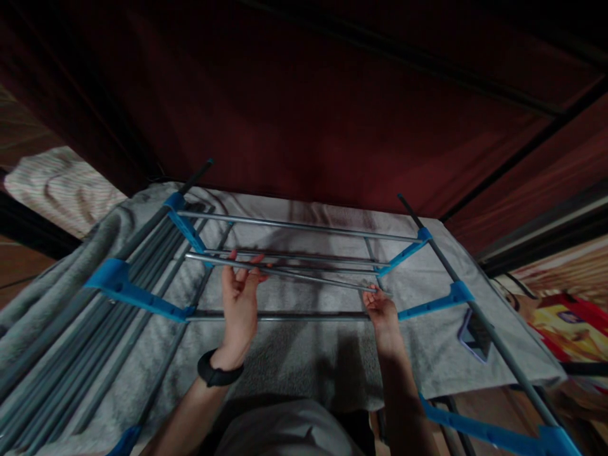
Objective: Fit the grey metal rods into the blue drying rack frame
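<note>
A person holds a rod (313, 278) at a rack (304, 316).
The left hand (240, 291) curls loosely around it; the right hand (380, 307) pinches near one end.

Two hands (241, 297) (380, 309), one black wristband (220, 375), one phone (473, 339)

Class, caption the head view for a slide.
Left hand and right hand hold a thin rod at a blue-bracketed grey frame.

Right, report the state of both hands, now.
Left hand: holding the slanting metal rod, fingers partly spread.
Right hand: closed on the same rod, near its right end.
</note>
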The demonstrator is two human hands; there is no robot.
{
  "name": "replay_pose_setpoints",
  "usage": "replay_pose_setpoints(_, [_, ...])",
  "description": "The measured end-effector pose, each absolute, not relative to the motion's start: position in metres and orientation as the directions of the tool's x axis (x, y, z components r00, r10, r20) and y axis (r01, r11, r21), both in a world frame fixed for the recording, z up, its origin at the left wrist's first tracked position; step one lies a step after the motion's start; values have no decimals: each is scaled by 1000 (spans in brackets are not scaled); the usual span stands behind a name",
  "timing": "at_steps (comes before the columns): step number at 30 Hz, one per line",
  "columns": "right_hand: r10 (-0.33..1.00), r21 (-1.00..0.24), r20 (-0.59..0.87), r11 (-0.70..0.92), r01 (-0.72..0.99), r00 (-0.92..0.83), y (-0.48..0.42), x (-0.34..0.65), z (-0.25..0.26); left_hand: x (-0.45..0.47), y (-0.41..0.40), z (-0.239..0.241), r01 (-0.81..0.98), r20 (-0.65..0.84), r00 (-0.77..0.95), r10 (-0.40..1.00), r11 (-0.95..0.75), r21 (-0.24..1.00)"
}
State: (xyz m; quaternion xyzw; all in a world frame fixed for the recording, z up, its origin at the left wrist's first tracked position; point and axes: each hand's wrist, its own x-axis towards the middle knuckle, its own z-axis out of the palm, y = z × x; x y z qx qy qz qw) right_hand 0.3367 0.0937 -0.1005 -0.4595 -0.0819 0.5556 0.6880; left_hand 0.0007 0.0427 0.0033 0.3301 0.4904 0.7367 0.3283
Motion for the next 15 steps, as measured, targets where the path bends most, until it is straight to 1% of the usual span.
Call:
replay_pose_setpoints(2, [843, -694, -423, -65, -717, 333, 94, 327, -98, 14, 41, 11, -182, 165, -531, 831, -302, 936])
replay_pose_setpoints(6, [868, -671, -430, -125, -731, 247, 92, 296, -94, 37, 39, 15, -141, 191, -463, 865, -285, 948])
replay_pose_setpoints(8, [875, -647, -447, -172, -743, 187, 90, 278, -91, 45, 39, 11, -112, 198, -438, 877, -272, 956])
replay_pose_setpoints(11, [866, -571, -490, -237, -786, 95, 86, 250, -85, 54, 40, 4, -90, 207, -400, 893, -263, 961])
replay_pose_setpoints(13, [870, -532, -491, -251, -809, 53, 83, 233, -81, 58, 42, -2, -84, 208, -376, 903, -257, 963])
replay_pose_setpoints(15, [877, -521, -480, -269, -810, 17, 79, 222, -78, 61, 44, -7, -72, 199, -350, 915, -238, 969])
